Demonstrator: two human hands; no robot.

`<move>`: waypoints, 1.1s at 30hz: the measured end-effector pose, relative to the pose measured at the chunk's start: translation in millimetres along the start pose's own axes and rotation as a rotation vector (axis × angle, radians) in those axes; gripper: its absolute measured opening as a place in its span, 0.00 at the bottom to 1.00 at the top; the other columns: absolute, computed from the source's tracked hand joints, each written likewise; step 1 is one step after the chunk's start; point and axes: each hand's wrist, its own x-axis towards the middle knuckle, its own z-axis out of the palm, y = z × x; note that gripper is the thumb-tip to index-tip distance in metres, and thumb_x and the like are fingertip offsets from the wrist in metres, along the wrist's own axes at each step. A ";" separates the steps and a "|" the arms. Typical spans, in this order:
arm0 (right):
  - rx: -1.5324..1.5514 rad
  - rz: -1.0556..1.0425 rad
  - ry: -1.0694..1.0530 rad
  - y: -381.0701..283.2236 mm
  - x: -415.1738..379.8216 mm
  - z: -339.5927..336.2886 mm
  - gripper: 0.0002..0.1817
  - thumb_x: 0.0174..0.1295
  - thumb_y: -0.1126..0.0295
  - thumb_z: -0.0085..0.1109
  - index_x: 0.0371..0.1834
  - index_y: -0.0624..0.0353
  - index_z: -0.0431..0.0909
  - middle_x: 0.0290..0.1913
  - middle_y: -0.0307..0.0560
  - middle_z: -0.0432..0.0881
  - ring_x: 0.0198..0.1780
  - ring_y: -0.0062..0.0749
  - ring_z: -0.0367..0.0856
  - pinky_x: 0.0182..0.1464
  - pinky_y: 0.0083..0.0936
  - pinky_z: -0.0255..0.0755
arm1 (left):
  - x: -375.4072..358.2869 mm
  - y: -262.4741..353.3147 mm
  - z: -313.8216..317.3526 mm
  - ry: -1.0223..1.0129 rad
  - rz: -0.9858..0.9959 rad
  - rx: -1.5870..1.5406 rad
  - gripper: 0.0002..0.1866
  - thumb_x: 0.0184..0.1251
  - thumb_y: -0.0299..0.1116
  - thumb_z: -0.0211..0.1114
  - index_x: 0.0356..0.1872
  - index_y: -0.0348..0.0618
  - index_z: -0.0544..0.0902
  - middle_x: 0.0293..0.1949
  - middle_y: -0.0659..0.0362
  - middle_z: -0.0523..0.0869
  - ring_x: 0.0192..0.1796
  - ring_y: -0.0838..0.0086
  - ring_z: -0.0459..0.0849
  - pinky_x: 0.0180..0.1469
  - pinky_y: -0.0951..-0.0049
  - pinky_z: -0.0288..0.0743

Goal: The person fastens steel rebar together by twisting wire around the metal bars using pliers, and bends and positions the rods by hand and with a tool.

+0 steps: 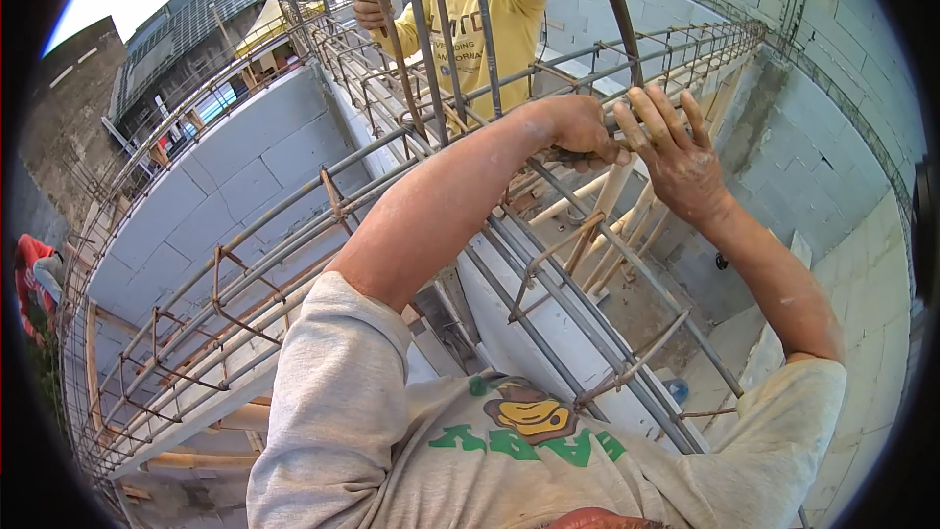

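Observation:
My left hand [586, 129] is closed at the crossing of the steel bars, around something dark that I cannot make out. Right beside it is my right hand [678, 149], its fingers stretched and apart, with the fingertips close to the left fist. A thick brown rod [617, 15] rises just behind both hands; its lower end is hidden by the fingers. Beneath my arms runs a rebar cage [578, 279] of long grey bars with bent, rusty stirrups [529, 279].
Across the cage, a person in a yellow shirt [460, 29] grips an upright bar [392, 34]. Several vertical bars stand between us. Pale block walls [225, 176] lie left and right. Wooden poles [612, 191] stand below. Another person in red [37, 279] is far left.

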 end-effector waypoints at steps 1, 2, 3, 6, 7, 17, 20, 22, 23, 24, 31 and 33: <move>-0.004 -0.010 0.118 3.6 1.3 14.8 0.32 0.59 0.64 0.58 0.70 0.49 0.66 0.62 0.45 0.72 0.69 0.37 0.66 0.76 0.43 0.50 | 0.6 -0.8 -1.9 -0.012 -0.001 -0.006 0.22 0.53 0.50 0.77 0.23 0.38 0.86 0.22 0.58 0.85 0.25 0.73 0.84 0.29 0.74 0.77; -0.006 -0.003 0.105 7.5 3.6 20.9 0.31 0.58 0.63 0.59 0.68 0.50 0.67 0.59 0.44 0.73 0.66 0.36 0.68 0.73 0.42 0.53 | 2.2 -2.4 -2.6 -0.025 -0.002 -0.012 0.22 0.52 0.50 0.78 0.23 0.38 0.86 0.22 0.58 0.85 0.25 0.73 0.84 0.29 0.75 0.77; -0.008 0.005 0.095 10.1 8.4 24.4 0.31 0.57 0.62 0.60 0.66 0.50 0.67 0.56 0.43 0.73 0.63 0.35 0.70 0.70 0.40 0.56 | 4.5 -6.7 -2.6 -0.038 -0.012 -0.089 0.24 0.51 0.52 0.79 0.24 0.37 0.86 0.23 0.57 0.86 0.25 0.73 0.84 0.29 0.75 0.77; 0.128 -0.018 0.022 18.8 24.0 21.4 0.25 0.52 0.65 0.63 0.55 0.52 0.71 0.44 0.40 0.73 0.49 0.32 0.73 0.57 0.33 0.64 | -2.3 -4.9 -3.6 0.023 -0.045 -0.101 0.25 0.50 0.54 0.79 0.24 0.37 0.86 0.22 0.57 0.86 0.25 0.73 0.85 0.32 0.73 0.79; 0.178 -0.020 -0.061 19.8 24.0 20.0 0.24 0.50 0.67 0.63 0.53 0.52 0.71 0.43 0.41 0.73 0.48 0.32 0.74 0.56 0.33 0.65 | -1.7 -5.9 -7.1 -0.054 -0.023 -0.045 0.35 0.45 0.61 0.79 0.37 0.33 0.87 0.32 0.50 0.89 0.38 0.67 0.88 0.45 0.68 0.80; 0.865 0.166 -0.856 26.8 36.3 -4.9 0.16 0.41 0.78 0.57 0.38 0.63 0.76 0.30 0.52 0.81 0.36 0.48 0.82 0.40 0.38 0.76 | -7.6 -7.4 4.1 -0.001 0.074 0.123 0.59 0.37 0.74 0.75 0.63 0.32 0.74 0.50 0.39 0.83 0.59 0.52 0.80 0.63 0.62 0.70; 1.060 0.283 -1.249 30.6 43.5 -9.6 0.14 0.39 0.76 0.58 0.33 0.65 0.78 0.24 0.51 0.82 0.29 0.43 0.83 0.33 0.38 0.76 | -13.1 -5.0 12.1 -0.064 0.075 0.209 0.58 0.37 0.73 0.76 0.62 0.32 0.75 0.49 0.39 0.84 0.58 0.52 0.81 0.61 0.62 0.72; 1.213 0.376 -1.423 33.1 44.9 -3.3 0.14 0.37 0.76 0.59 0.33 0.64 0.80 0.22 0.50 0.81 0.25 0.38 0.83 0.29 0.37 0.75 | -12.2 -4.0 14.9 -0.160 0.098 0.235 0.52 0.41 0.68 0.77 0.61 0.34 0.76 0.49 0.43 0.85 0.54 0.56 0.83 0.57 0.61 0.75; 1.324 0.430 -1.488 36.0 41.9 7.2 0.15 0.37 0.75 0.59 0.33 0.64 0.81 0.22 0.49 0.81 0.25 0.36 0.83 0.28 0.37 0.75 | -12.4 -1.9 17.2 -0.206 0.117 0.210 0.48 0.43 0.66 0.77 0.57 0.35 0.79 0.46 0.45 0.86 0.52 0.58 0.85 0.55 0.62 0.76; 1.437 0.485 -1.551 38.0 41.0 14.2 0.16 0.36 0.75 0.60 0.34 0.63 0.82 0.22 0.48 0.81 0.24 0.33 0.83 0.27 0.36 0.74 | -12.5 0.7 19.2 -0.252 0.136 0.184 0.44 0.44 0.65 0.76 0.54 0.36 0.82 0.44 0.48 0.87 0.49 0.61 0.86 0.53 0.62 0.76; 0.855 0.263 -1.099 35.5 47.6 -19.1 0.22 0.48 0.70 0.63 0.49 0.63 0.79 0.31 0.47 0.84 0.35 0.39 0.85 0.42 0.36 0.80 | -5.7 17.4 17.5 -0.218 -0.074 0.322 0.26 0.55 0.59 0.73 0.25 0.41 0.86 0.23 0.60 0.86 0.30 0.72 0.86 0.37 0.69 0.77; 0.597 0.135 -0.603 26.0 25.1 -22.1 0.25 0.55 0.66 0.64 0.58 0.60 0.76 0.38 0.48 0.84 0.44 0.39 0.85 0.52 0.38 0.79 | -1.5 10.4 10.2 -0.185 -0.030 0.311 0.25 0.59 0.58 0.71 0.27 0.41 0.86 0.24 0.60 0.86 0.29 0.73 0.85 0.35 0.70 0.77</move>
